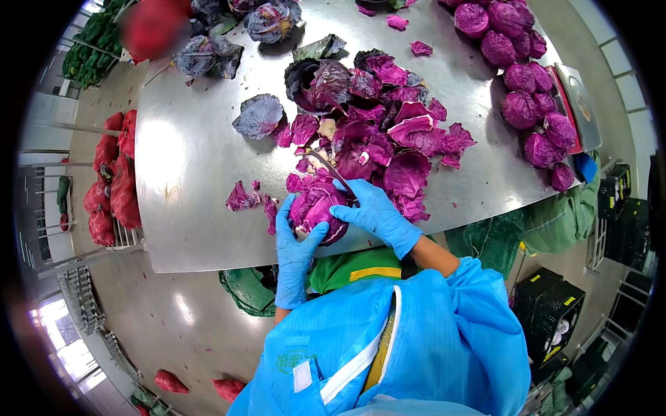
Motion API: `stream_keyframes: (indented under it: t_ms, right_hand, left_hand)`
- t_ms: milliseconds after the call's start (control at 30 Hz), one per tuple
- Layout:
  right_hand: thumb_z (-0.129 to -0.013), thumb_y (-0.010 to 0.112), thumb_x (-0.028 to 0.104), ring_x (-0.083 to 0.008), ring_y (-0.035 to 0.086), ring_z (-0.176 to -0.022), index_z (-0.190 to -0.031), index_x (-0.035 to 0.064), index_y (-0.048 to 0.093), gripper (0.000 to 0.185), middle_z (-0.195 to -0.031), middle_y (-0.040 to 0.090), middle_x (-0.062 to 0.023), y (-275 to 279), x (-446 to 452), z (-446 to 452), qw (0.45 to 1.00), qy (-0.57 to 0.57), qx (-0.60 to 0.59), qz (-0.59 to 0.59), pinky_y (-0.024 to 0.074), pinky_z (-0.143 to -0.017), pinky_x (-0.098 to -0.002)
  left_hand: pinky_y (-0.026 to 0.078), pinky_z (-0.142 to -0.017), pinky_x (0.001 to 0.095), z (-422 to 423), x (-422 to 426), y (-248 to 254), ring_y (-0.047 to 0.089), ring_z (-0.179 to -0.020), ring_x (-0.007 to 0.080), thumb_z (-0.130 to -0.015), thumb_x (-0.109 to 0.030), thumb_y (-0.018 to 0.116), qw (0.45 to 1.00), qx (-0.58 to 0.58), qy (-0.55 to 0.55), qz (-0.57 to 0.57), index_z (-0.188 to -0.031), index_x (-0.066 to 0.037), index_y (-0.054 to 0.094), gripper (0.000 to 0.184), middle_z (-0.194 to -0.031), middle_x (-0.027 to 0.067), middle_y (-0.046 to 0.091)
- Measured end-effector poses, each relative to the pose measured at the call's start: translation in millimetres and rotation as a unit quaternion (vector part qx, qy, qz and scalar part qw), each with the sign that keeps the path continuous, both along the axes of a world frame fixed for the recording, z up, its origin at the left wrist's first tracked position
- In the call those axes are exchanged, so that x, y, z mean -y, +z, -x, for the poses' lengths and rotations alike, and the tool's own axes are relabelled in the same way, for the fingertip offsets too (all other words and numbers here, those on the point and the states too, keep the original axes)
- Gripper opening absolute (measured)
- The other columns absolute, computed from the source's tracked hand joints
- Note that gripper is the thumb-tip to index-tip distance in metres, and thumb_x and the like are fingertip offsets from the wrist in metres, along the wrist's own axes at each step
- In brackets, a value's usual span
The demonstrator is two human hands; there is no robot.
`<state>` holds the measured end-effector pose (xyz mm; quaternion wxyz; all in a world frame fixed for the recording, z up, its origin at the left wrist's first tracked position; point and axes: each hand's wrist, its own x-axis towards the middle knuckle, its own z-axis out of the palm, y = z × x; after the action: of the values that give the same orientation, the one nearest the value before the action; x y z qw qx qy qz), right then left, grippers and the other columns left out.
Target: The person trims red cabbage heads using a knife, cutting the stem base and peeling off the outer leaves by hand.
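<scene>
A red cabbage (318,208) sits near the table's front edge, between my two blue-gloved hands. My left hand (297,246) cups its left and lower side, thumb and fingers spread around it. Against its right side rests my right hand (378,213), with fingers and thumb closed on the head. A thin, dark curved edge (325,163) runs up and left from the right fingers; whether it is a leaf rim or a tool I cannot tell. Just beyond lies a heap of loose purple leaves (409,139), with a pale stump piece (327,128) among them.
Peeled red cabbages (531,104) line the right side of the metal table (187,187). Unpeeled heads with dark outer leaves (272,22) lie at the far left. Red mesh sacks (123,191) stand on a rack at left; black crates (544,305) are on the right.
</scene>
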<state>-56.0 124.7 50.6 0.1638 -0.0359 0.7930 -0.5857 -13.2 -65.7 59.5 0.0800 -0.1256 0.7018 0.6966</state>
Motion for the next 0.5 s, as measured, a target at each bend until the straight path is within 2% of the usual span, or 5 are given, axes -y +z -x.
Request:
stream_keyframes:
  t_ms: [100,233,267,367,500]
  right_hand:
    - [-0.077,0.071,0.045,-0.0373,0.06,-0.1,-0.131,0.002,0.05,0.072,-0.114,0.058,-0.0233,-7,0,-1,0.996,0.036,-0.078,-0.019,0.0478,-0.09,-0.0398]
    - [-0.079,0.065,0.031,-0.0259,0.063,-0.083,-0.1,0.0086,0.06,0.031,-0.089,0.058,-0.0124,-7,5,-5,0.906,0.1,-0.182,-0.37,0.0522,-0.058,-0.0393]
    - [-0.08,0.062,0.023,-0.021,0.061,-0.071,-0.087,0.0123,0.056,0.014,-0.078,0.053,-0.0087,-16,0,-3,0.894,0.057,-0.286,-0.341,0.0478,-0.047,-0.0372]
    - [-0.082,0.061,0.018,-0.0234,0.06,-0.063,-0.094,0.0124,0.057,0.014,-0.077,0.053,-0.0094,-30,-24,23,0.807,0.082,-0.471,-0.347,0.0487,-0.048,-0.0376]
    - [-0.089,0.058,0.02,-0.0265,0.059,-0.062,-0.124,0.0089,0.058,0.037,-0.079,0.055,-0.0099,-6,-56,53,0.861,-0.167,-0.34,-0.338,0.0472,-0.049,-0.0402]
  left_hand:
    - [0.04,-0.105,0.0394,14,2,14,0.048,-0.124,0.0273,-0.069,-0.025,0.084,0.972,-0.116,-0.095,0.181,-0.143,-0.003,0.033,0.093,-0.136,0.0173,0.045]
    - [0.041,-0.103,0.0385,16,6,12,0.05,-0.121,0.0276,-0.064,-0.028,0.087,0.976,-0.021,-0.141,0.166,-0.143,-0.003,0.034,0.098,-0.133,0.0188,0.047]
    - [0.041,-0.103,0.0386,16,7,16,0.05,-0.121,0.0282,-0.062,-0.029,0.088,0.976,-0.011,-0.15,0.16,-0.143,-0.004,0.032,0.101,-0.132,0.0187,0.048]
    - [0.041,-0.103,0.0393,11,15,25,0.052,-0.119,0.029,-0.059,-0.031,0.089,0.945,0.001,-0.204,0.255,-0.142,-0.004,0.03,0.106,-0.13,0.0185,0.049]
    - [0.038,-0.107,0.0394,-4,28,-8,0.045,-0.125,0.0272,-0.054,-0.032,0.092,0.973,-0.116,-0.126,0.152,-0.143,-0.005,0.028,0.114,-0.137,0.015,0.042]
